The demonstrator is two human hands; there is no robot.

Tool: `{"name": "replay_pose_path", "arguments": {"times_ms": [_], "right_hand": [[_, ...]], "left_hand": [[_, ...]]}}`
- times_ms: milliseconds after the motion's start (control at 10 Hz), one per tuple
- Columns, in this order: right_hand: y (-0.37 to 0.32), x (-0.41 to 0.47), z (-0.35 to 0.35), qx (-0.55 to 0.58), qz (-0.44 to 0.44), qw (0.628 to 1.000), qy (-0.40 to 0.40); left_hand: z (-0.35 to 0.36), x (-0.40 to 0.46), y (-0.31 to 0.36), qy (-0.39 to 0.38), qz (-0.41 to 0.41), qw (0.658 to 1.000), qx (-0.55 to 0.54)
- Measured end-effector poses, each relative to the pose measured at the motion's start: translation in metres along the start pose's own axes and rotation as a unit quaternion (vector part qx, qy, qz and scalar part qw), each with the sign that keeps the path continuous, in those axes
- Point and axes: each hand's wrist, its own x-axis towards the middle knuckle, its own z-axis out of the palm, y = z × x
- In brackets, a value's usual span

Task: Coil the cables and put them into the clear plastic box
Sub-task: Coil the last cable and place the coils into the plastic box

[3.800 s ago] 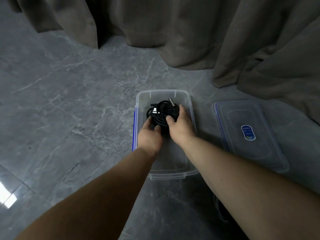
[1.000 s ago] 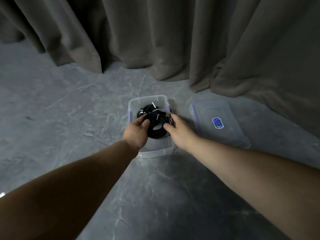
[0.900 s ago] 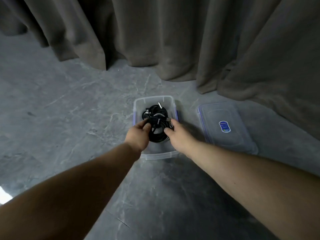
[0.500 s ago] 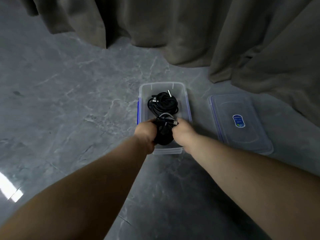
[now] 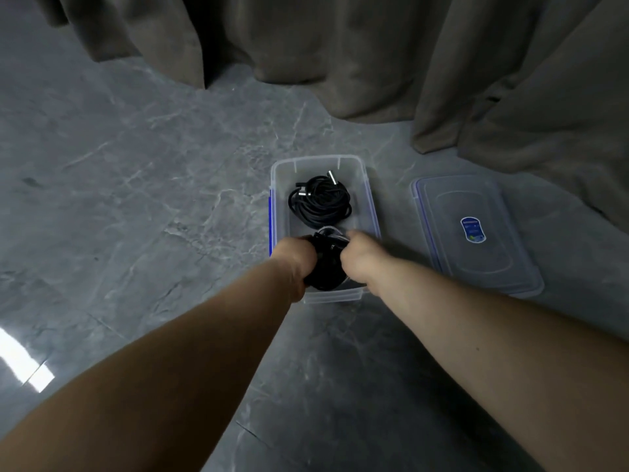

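Note:
A clear plastic box (image 5: 370,195) with blue side clips stands open on the grey floor. One coiled black cable (image 5: 320,201) with silver plugs lies in its far half. A second coiled black cable (image 5: 326,267) sits in the near half, between my hands. My left hand (image 5: 295,256) grips its left side and my right hand (image 5: 357,256) grips its right side. My fingers are mostly hidden behind the coil and the backs of my hands.
The box's clear lid (image 5: 473,233), with a blue sticker, lies flat on the floor to the right. Heavy brown curtains (image 5: 374,56) hang along the back and pool at the right. Grey marbled floor (image 5: 136,206) spreads to the left and front.
Both hands have carried the second coil from above the first coil toward me and down into the box's near half. The first coil stays in the far half.

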Motion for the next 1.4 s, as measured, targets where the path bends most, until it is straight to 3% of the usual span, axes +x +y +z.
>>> {"name": "replay_pose_path", "arguments": {"times_ms": [100, 200, 400, 500, 600, 700, 800, 1100, 1400], "right_hand": [[0.005, 0.001, 0.008, 0.001, 0.005, 1.0, 0.016], [0.008, 0.005, 0.012, -0.029, -0.009, 0.999, 0.04], [0.014, -0.009, 0.004, -0.076, -0.128, 0.989, 0.026], [0.019, -0.023, -0.008, -0.104, -0.212, 0.971, 0.031], [0.029, -0.026, -0.024, -0.208, -0.293, 0.931, 0.066], [0.038, -0.022, -0.032, -0.262, -0.26, 0.925, 0.084], [0.042, -0.02, -0.027, -0.21, -0.215, 0.953, 0.052], [0.043, -0.016, -0.015, -0.11, -0.197, 0.971, 0.078], [0.044, -0.017, -0.019, -0.158, -0.205, 0.964, 0.053]], "left_hand": [[0.004, 0.0, -0.005, -0.002, 0.049, 0.996, 0.079], [0.007, 0.003, -0.008, -0.018, 0.086, 0.967, 0.24], [-0.009, -0.002, -0.014, -0.027, 0.226, 0.882, 0.412], [-0.03, -0.01, -0.015, -0.018, 0.365, 0.797, 0.48], [-0.053, -0.011, -0.022, 0.017, 0.39, 0.714, 0.582], [-0.057, -0.005, -0.032, 0.04, 0.339, 0.745, 0.573], [-0.051, 0.001, -0.035, 0.035, 0.321, 0.803, 0.502], [-0.041, 0.008, -0.032, 0.085, 0.313, 0.796, 0.511], [-0.04, 0.0, -0.024, 0.071, 0.331, 0.756, 0.56]]}}
